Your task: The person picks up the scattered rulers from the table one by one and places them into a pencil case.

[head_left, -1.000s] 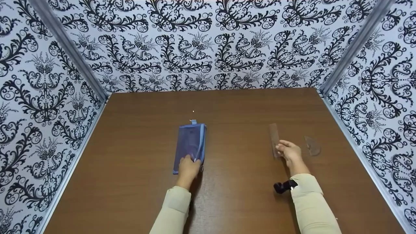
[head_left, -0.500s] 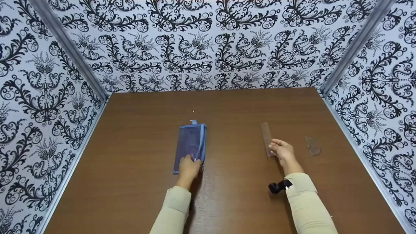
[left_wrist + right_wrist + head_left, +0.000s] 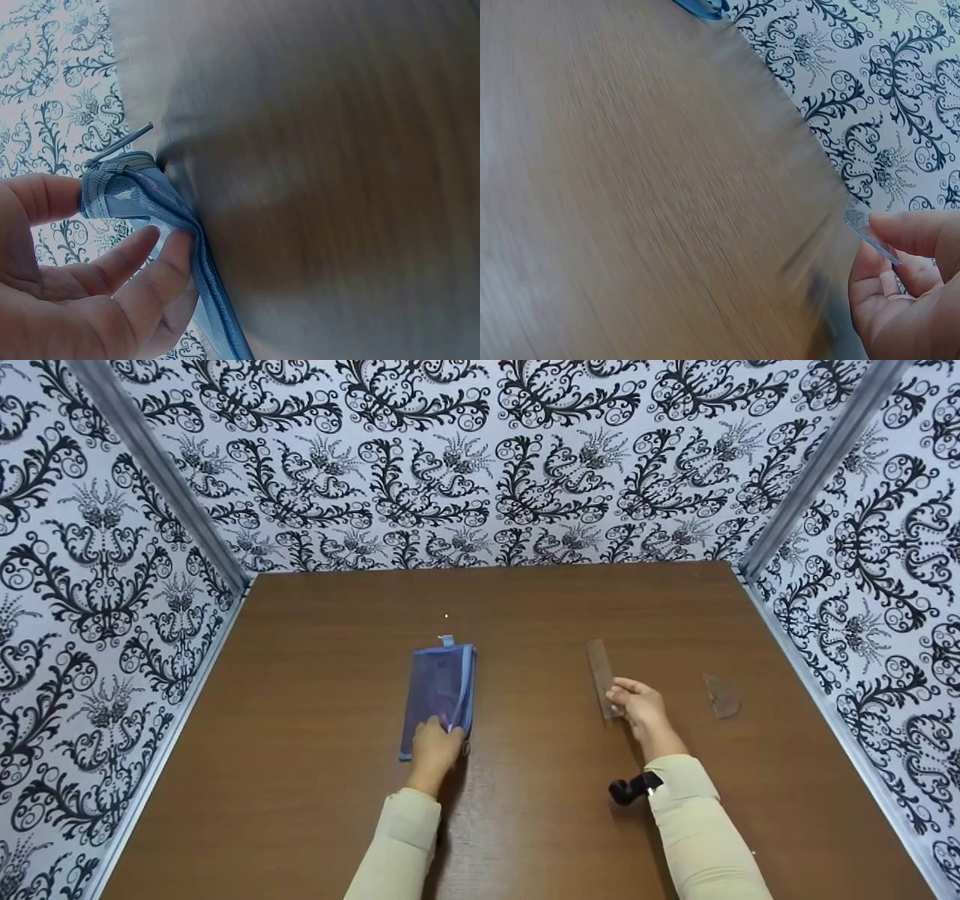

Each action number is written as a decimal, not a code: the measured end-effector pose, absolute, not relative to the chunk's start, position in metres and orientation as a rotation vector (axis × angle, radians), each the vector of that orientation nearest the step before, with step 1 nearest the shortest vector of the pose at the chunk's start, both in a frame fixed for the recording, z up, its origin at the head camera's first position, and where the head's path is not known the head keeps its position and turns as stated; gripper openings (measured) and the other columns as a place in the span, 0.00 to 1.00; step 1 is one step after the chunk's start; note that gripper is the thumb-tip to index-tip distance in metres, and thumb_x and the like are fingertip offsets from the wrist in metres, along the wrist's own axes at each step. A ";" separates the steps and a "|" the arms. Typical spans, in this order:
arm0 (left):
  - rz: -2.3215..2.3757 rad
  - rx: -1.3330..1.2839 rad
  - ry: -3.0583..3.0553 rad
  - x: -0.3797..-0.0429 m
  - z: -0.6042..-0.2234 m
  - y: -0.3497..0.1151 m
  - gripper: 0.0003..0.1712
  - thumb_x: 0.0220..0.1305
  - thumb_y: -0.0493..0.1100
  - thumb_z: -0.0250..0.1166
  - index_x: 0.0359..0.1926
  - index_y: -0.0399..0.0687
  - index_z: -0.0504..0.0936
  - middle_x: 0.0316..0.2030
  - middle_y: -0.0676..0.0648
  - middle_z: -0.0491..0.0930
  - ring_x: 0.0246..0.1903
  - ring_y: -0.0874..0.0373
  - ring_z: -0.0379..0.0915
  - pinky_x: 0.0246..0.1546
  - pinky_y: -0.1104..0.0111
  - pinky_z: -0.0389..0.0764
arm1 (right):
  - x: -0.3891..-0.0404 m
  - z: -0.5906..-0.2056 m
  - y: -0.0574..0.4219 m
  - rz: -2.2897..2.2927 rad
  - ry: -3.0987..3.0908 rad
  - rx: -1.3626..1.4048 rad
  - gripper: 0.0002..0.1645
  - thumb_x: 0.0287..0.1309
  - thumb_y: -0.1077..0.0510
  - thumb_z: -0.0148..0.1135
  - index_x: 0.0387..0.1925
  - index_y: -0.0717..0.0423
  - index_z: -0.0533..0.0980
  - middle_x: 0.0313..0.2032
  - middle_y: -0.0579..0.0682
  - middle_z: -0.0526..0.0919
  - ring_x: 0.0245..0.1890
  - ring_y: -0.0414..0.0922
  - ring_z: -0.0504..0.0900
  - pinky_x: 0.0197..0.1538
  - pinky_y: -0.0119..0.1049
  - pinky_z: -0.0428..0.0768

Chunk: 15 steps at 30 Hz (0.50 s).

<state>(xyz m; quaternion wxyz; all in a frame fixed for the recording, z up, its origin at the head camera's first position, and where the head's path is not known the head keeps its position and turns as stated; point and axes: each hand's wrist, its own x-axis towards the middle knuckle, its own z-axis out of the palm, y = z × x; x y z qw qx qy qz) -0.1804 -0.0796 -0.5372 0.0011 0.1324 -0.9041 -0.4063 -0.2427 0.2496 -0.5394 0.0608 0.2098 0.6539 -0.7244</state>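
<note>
My left hand holds the near end of a blue mesh zipper pouch lying on the table. In the left wrist view the pouch's zipper edge gapes, with the thumb on one side and fingers at the other. My right hand pinches a clear ruler near its lower end, thumb against fingers. The ruler's end shows between thumb and fingers in the right wrist view. A clear protractor lies flat to the right of that hand.
The brown wooden table is enclosed by patterned walls at the back and both sides. A black wrist camera mount sticks out from the right sleeve, low over the table.
My right hand has moved left with the ruler, away from the protractor and closer to the pouch. The left hand and the pouch have stayed where they were.
</note>
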 end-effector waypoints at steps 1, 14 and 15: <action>-1.278 0.416 -2.838 -0.180 -0.537 -0.080 0.15 0.55 0.42 0.60 0.37 0.33 0.76 0.38 0.33 0.75 0.42 0.37 0.74 0.45 0.48 0.74 | -0.243 -0.540 0.248 -2.194 1.974 0.631 0.31 0.60 0.72 0.57 0.64 0.72 0.63 0.30 0.42 0.79 0.25 0.35 0.77 0.30 0.25 0.76; -1.262 0.441 -2.860 -0.180 -0.534 -0.079 0.17 0.56 0.43 0.60 0.41 0.32 0.78 0.38 0.34 0.75 0.41 0.37 0.74 0.44 0.50 0.75 | -0.244 -0.540 0.229 -2.224 1.929 0.576 0.29 0.59 0.73 0.56 0.63 0.74 0.64 0.30 0.43 0.79 0.26 0.34 0.77 0.30 0.24 0.76; -1.260 0.443 -2.860 -0.180 -0.534 -0.078 0.17 0.56 0.43 0.60 0.41 0.32 0.78 0.38 0.34 0.75 0.41 0.37 0.74 0.44 0.50 0.75 | -0.244 -0.540 0.227 -2.223 1.927 0.571 0.30 0.59 0.73 0.56 0.63 0.74 0.63 0.30 0.43 0.79 0.26 0.34 0.77 0.30 0.24 0.76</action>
